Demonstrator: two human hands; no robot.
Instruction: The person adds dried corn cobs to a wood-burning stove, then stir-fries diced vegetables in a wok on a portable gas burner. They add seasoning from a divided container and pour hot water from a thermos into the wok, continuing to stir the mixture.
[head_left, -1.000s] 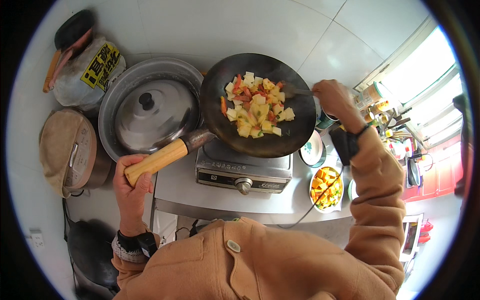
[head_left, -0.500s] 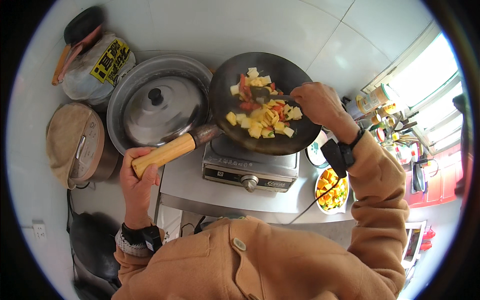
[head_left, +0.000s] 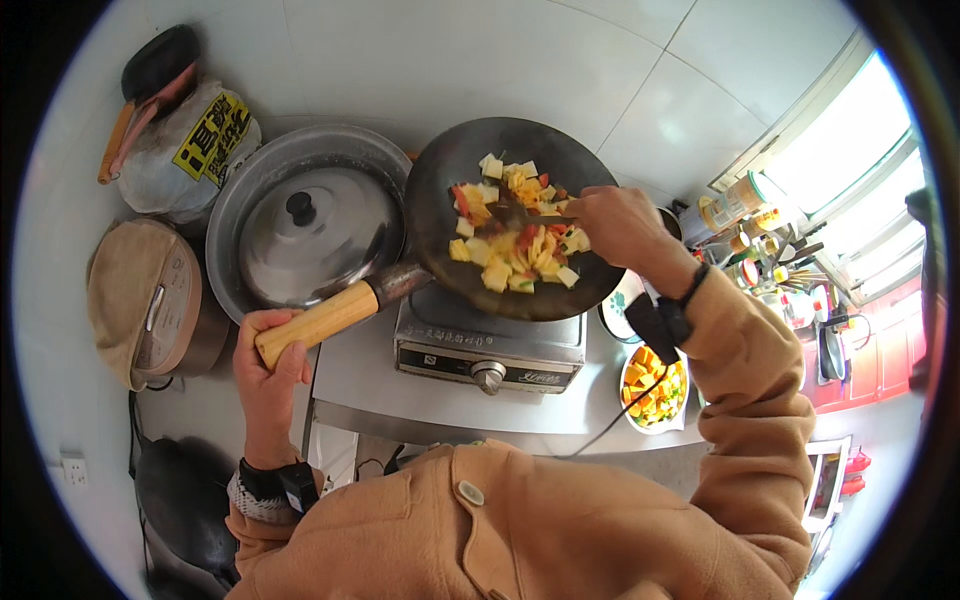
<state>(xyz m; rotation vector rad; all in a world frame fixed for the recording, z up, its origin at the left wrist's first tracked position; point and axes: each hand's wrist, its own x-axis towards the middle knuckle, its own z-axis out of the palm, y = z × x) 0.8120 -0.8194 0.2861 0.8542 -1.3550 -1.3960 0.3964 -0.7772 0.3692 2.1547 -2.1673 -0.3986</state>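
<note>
My left hand [head_left: 268,362] is closed around the wooden handle [head_left: 318,324] of a dark wok [head_left: 450,148], which sits on a gas stove [head_left: 488,350]. Over the wok's right side, my right hand [head_left: 625,228] is closed on a dark spatula [head_left: 512,214]; its blade lies among the food. The food [head_left: 520,265] is a mix of pale cubes, yellow pieces and red bits, spread across the wok's middle. Most of the spatula's grip is hidden by my fingers.
Left of the wok stands a wide metal basin [head_left: 228,258] with a lidded pot cover [head_left: 318,240] in it. A rice cooker [head_left: 170,305] is farther left. A bowl of orange and green diced vegetables [head_left: 655,388] stands right of the stove. Jars and utensils [head_left: 775,250] crowd the window side.
My right hand and the spatula have shifted slightly leftward in the wok, and the food is stirred into a new arrangement. The whole view has moved a little; my left hand keeps its hold.
</note>
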